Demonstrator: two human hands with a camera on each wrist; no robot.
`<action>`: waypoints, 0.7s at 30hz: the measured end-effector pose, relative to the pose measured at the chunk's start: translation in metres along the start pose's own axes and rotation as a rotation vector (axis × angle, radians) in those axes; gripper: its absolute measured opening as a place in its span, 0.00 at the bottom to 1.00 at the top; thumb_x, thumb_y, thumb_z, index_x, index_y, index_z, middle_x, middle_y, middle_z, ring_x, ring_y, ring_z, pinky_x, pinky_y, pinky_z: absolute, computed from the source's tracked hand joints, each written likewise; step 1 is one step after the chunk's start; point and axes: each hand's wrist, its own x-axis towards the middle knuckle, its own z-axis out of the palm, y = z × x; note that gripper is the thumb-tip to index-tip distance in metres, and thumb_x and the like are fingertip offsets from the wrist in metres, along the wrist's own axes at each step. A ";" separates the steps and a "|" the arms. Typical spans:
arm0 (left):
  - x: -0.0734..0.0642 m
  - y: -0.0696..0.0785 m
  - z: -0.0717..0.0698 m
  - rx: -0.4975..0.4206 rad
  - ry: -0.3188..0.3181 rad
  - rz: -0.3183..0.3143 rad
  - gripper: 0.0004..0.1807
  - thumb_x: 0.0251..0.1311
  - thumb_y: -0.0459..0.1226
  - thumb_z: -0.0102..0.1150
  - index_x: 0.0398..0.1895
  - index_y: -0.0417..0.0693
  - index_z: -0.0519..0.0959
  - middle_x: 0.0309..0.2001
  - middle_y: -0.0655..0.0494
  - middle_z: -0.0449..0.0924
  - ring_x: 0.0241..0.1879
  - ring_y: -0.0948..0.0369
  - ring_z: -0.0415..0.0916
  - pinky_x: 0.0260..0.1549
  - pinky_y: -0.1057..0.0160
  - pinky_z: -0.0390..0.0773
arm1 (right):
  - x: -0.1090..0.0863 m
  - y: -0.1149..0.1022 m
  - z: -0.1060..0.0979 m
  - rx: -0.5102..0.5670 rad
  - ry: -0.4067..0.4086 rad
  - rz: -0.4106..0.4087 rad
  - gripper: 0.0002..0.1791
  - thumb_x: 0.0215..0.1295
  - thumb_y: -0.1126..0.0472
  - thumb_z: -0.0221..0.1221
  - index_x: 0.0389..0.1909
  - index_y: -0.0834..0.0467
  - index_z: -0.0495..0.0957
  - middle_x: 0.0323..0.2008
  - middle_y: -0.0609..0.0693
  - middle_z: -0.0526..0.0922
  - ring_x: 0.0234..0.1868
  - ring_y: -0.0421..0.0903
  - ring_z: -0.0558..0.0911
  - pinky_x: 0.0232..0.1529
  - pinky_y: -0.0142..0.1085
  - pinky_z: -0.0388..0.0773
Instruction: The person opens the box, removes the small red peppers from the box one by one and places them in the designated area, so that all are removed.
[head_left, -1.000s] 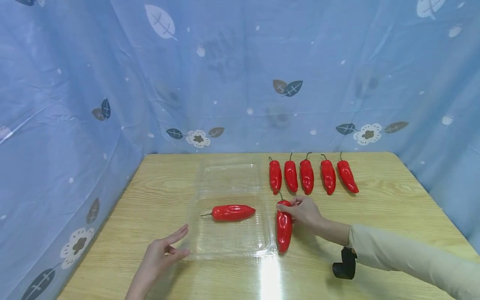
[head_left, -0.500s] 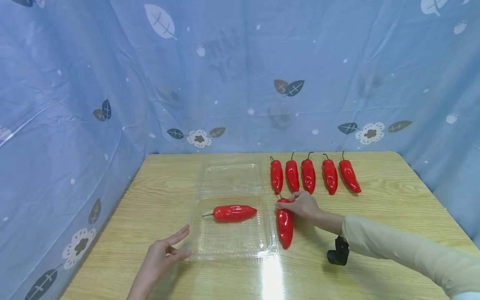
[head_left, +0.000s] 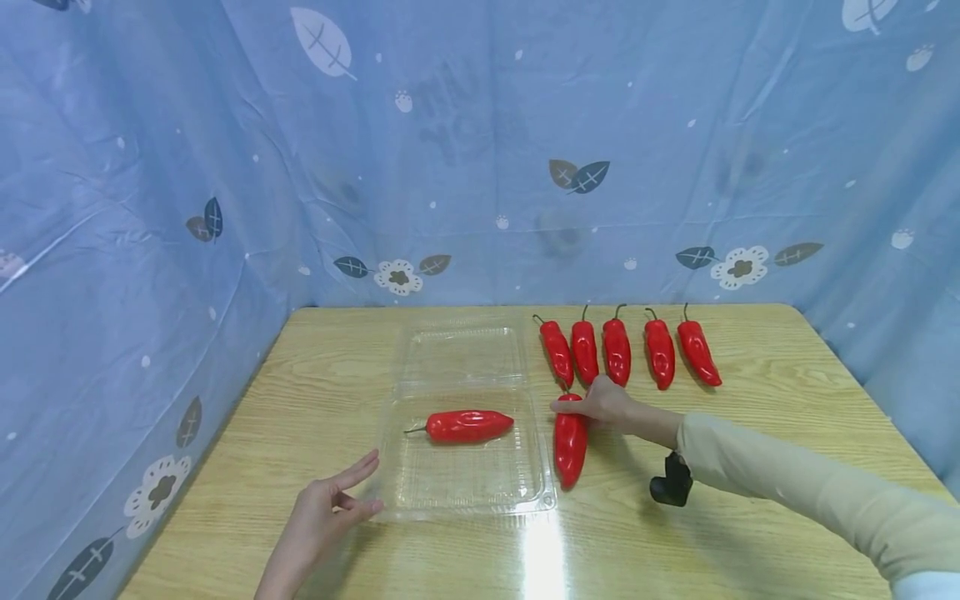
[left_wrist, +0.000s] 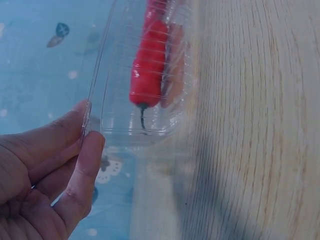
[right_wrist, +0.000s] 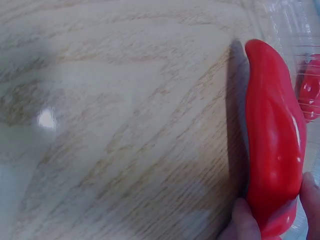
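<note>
My right hand (head_left: 611,404) pinches a red chili pepper (head_left: 570,450) near its stem end, just right of the clear plastic clamshell box (head_left: 457,500). In the right wrist view, a thumb and finger lie on either side of this pepper (right_wrist: 275,135), whose tip points away from the hand. With my left hand (head_left: 318,517), I pinch the box's left rim between thumb and fingers, as the left wrist view shows at the rim (left_wrist: 87,120). Inside the opened box lies another red chili pepper (head_left: 468,426), sideways, stem to the left.
Several red chili peppers (head_left: 617,354) stand in a row at the back right, stems toward the blue curtain (head_left: 480,167). The leftmost pepper (head_left: 557,354) lies slanted, close to the held pepper's stem. All rest on a wooden table (head_left: 787,417).
My right hand has moved the held pepper slightly toward the back. The leftmost pepper in the row has turned to a slant. My left hand stays at the box rim.
</note>
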 end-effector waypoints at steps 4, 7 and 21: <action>0.000 0.000 0.000 -0.008 0.000 -0.005 0.30 0.49 0.29 0.69 0.59 0.40 0.76 0.62 0.50 0.72 0.20 0.65 0.67 0.19 0.69 0.68 | -0.002 -0.002 0.000 0.018 -0.033 -0.003 0.24 0.57 0.52 0.69 0.14 0.57 0.67 0.10 0.45 0.66 0.15 0.38 0.64 0.21 0.28 0.59; -0.001 0.000 0.000 -0.017 0.001 -0.001 0.30 0.49 0.30 0.70 0.59 0.40 0.76 0.62 0.50 0.72 0.20 0.66 0.66 0.18 0.69 0.67 | -0.003 -0.003 0.001 -0.012 -0.032 -0.015 0.23 0.56 0.51 0.69 0.15 0.58 0.68 0.10 0.45 0.68 0.15 0.38 0.65 0.21 0.28 0.59; 0.000 -0.001 0.000 -0.020 0.000 0.020 0.30 0.49 0.30 0.70 0.59 0.38 0.75 0.63 0.48 0.71 0.20 0.66 0.67 0.17 0.69 0.68 | -0.007 -0.008 0.000 -0.075 -0.041 -0.005 0.24 0.56 0.49 0.69 0.16 0.58 0.67 0.12 0.48 0.69 0.16 0.40 0.64 0.21 0.29 0.59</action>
